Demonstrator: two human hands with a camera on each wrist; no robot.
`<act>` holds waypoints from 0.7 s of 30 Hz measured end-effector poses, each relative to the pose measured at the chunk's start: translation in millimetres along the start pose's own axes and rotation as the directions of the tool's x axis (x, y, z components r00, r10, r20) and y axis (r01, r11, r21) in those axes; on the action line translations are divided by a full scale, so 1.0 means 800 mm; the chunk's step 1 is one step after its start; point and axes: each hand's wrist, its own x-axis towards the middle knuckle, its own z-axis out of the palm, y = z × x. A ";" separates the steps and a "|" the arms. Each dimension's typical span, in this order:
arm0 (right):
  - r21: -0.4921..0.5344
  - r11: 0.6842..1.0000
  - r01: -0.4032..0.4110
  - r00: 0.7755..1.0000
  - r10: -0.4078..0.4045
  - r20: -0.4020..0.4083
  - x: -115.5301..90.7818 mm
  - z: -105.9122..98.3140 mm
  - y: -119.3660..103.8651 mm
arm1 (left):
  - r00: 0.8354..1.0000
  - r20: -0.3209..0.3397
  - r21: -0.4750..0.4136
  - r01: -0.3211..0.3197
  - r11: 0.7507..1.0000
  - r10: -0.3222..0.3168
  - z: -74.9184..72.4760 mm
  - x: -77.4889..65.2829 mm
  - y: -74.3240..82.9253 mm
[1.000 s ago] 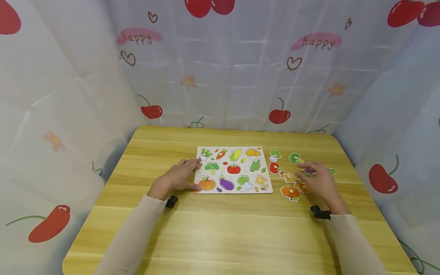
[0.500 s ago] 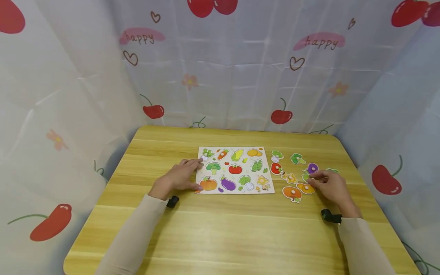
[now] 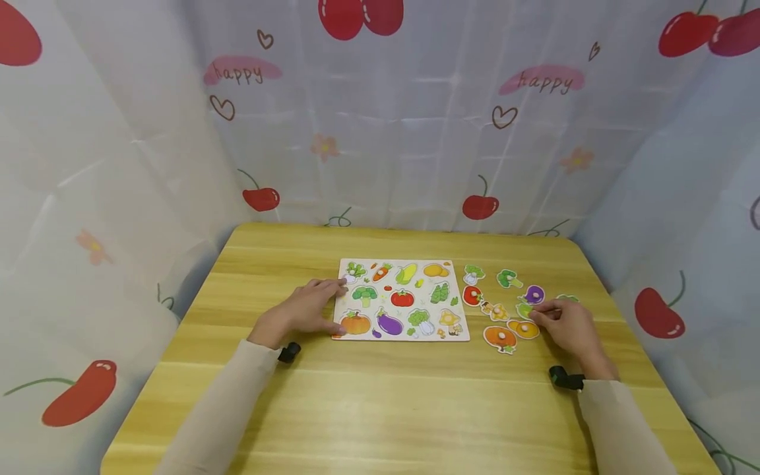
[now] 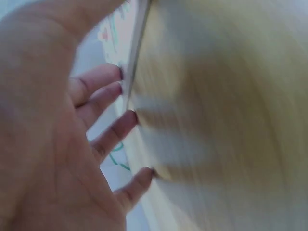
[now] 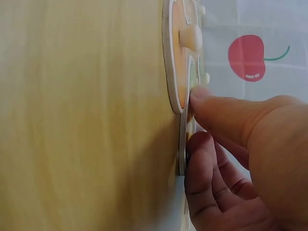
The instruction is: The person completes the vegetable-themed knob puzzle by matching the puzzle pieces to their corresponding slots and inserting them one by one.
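A vegetable puzzle board [image 3: 374, 335] lies flat on the table. My left hand [image 3: 305, 307] rests at its left edge, fingers spread; in the left wrist view the fingertips [image 4: 129, 118] sit at the board's edge. To the board's right, my right hand [image 3: 567, 326] pinches a green puzzle piece [image 3: 524, 310], thumb and curled fingers at its right end. An eggplant piece [image 3: 535, 294] lies just behind it, and a yellow-orange piece [image 3: 524, 329] in front. In the right wrist view, a knobbed orange piece [image 5: 178, 62] stands beside the thumb; the pinched spot is partly hidden.
Between board and right hand lie a tomato piece [image 3: 472, 295], a mushroom piece [image 3: 497, 311], a pumpkin piece [image 3: 500, 336], a bok choy piece [image 3: 473, 274] and a broccoli piece [image 3: 508, 278]. Another green piece [image 3: 568, 298] is partly behind the right hand. A cherry-print curtain [image 3: 380, 165] surrounds the wooden table [image 3: 380, 402].
My right hand has drawn back to the right from above the eggplant piece and come down to pinch the green piece. The left hand stays at the board's edge.
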 end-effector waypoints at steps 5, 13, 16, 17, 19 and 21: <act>-0.029 0.999 0.028 0.998 -0.030 -0.048 -0.004 0.005 -0.006 | 0.999 -0.009 -0.012 -0.037 0.999 0.037 0.004 -0.001 -0.009; 0.008 0.998 0.068 0.995 -0.067 -0.077 -0.003 0.003 -0.037 | 0.999 -0.011 -0.006 -0.040 0.999 0.040 0.007 -0.002 -0.015; 0.032 0.994 0.103 0.991 -0.100 -0.095 0.001 0.005 -0.052 | 0.999 -0.006 0.001 -0.046 0.999 0.046 0.006 -0.001 -0.015; 0.033 0.992 0.120 0.988 -0.116 -0.101 0.003 0.005 -0.058 | 0.999 -0.003 0.003 -0.049 0.999 0.049 0.006 -0.001 -0.015; 0.036 0.989 0.145 0.984 -0.141 -0.106 0.006 0.008 -0.068 | 0.998 -0.002 0.006 -0.062 0.998 0.062 0.005 0.000 -0.015; 0.046 0.983 0.177 0.980 -0.171 -0.105 0.010 0.012 -0.079 | 0.997 0.000 0.003 -0.078 0.997 0.078 0.003 0.002 -0.014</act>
